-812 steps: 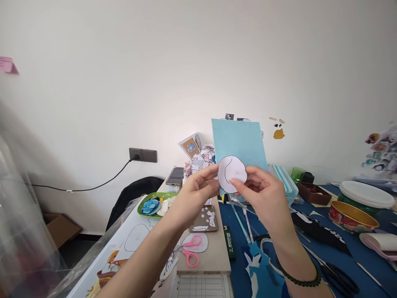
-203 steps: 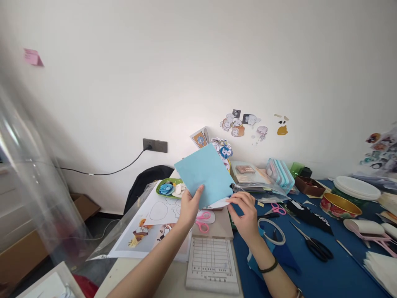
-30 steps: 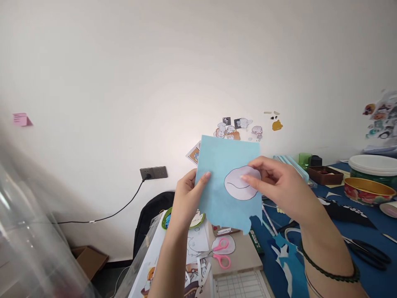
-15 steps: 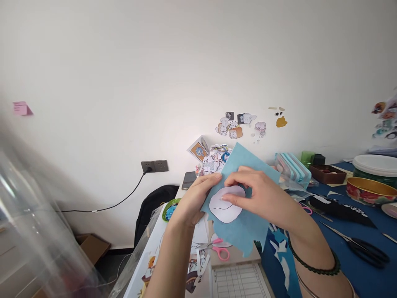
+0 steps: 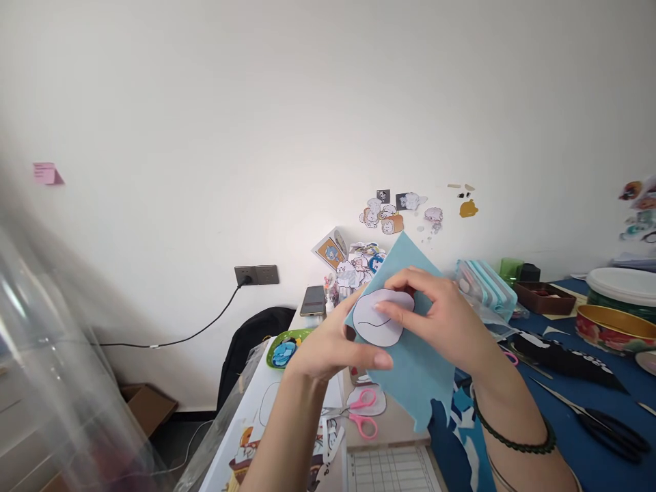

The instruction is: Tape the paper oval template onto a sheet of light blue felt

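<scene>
A light blue sheet with a jagged lower edge is held up above the table, tilted like a diamond. My left hand pinches its lower left edge, thumb on the front. A white rounded paper cut-out with a thin drawn line lies on the sheet's front. My right hand, a dark bead bracelet on its wrist, presses fingertips and thumb on the cut-out's right side.
Pink scissors lie on the table below the sheet. A green plate, a phone, black scissors, a gold-rimmed tin and printed sheets surround them. Stickers dot the wall. Clear plastic fills the left.
The blue sheet was turned from upright to a diamond tilt and lowered slightly. My left thumb shifted to the sheet's lower edge; my right fingers stayed on the white cut-out.
</scene>
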